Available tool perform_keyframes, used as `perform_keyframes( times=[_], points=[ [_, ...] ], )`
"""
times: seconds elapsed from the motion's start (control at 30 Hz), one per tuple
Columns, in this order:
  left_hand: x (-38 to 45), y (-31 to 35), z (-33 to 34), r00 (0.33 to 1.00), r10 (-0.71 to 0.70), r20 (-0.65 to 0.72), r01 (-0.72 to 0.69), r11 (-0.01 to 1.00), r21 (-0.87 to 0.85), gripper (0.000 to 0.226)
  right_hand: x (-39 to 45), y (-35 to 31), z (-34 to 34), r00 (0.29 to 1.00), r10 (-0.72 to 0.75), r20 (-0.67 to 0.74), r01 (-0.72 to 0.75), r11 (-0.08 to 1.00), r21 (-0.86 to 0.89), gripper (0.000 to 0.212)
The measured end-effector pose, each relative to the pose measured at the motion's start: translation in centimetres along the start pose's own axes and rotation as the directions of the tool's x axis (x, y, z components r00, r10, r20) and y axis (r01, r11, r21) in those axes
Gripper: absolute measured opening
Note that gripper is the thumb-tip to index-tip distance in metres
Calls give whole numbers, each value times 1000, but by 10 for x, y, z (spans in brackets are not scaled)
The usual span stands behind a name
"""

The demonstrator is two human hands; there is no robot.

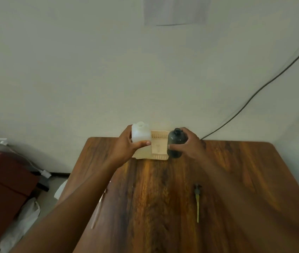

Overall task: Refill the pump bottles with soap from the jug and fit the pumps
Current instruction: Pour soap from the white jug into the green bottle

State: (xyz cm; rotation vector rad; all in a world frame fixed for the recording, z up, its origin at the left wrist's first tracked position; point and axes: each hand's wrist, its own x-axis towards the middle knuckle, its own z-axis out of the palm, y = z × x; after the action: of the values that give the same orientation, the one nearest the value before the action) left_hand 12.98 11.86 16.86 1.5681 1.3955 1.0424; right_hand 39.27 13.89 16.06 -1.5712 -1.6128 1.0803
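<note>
Evidently the pouring has not begun; this looks like the setup step. From the head view, the left hand (126, 145) has its fingers (144, 143) wrapped around a squat, white, translucent plastic jug (140, 133) with an open neck, held upright at the far edge of the glossy wood-grain surface (154, 198). The right hand (190, 143) grips a smooth, dark smoky-grey rounded bottle (175, 143), also upright. Between them sits a cream perforated plastic basket (158, 148). A pump with a yellowish dip tube (197, 201) lies loose nearer the person. Next, I judge, the jug's neck must be tilted over the bottle's narrow mouth.
</note>
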Motion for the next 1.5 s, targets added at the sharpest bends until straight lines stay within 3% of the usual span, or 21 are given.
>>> perform_keyframes(
  times=[0.2, 0.47, 0.63, 0.97, 1.37, 1.5],
  points=[
    [24, 75, -24, 986, 165, -35, -164, 986, 28, 65, 5, -72, -36, 986, -143, -79, 151, 983, 101, 66],
    [37, 156, -45, 966, 259, -25, -258, 966, 22, 69, 5, -156, -75, 946, -273, -173, 305, 930, 206, 67],
    [35, 192, -58, 960, 278, -26, -276, 960, 53, 66, -7, -188, -86, 930, -333, -153, 361, 906, 221, 56],
    [32, 236, -75, 931, 356, 83, -365, 910, 197, 56, -18, -203, -94, 926, -353, -135, 374, 909, 185, 62],
    [41, 254, -88, 921, 327, 212, -388, 824, 414, 77, -26, -202, -95, 921, -368, -123, 385, 909, 162, 62],
    [43, 260, -91, 913, 328, 244, -407, 786, 466, 72, -27, -201, -95, 920, -373, -124, 389, 908, 156, 63]
  ],
)
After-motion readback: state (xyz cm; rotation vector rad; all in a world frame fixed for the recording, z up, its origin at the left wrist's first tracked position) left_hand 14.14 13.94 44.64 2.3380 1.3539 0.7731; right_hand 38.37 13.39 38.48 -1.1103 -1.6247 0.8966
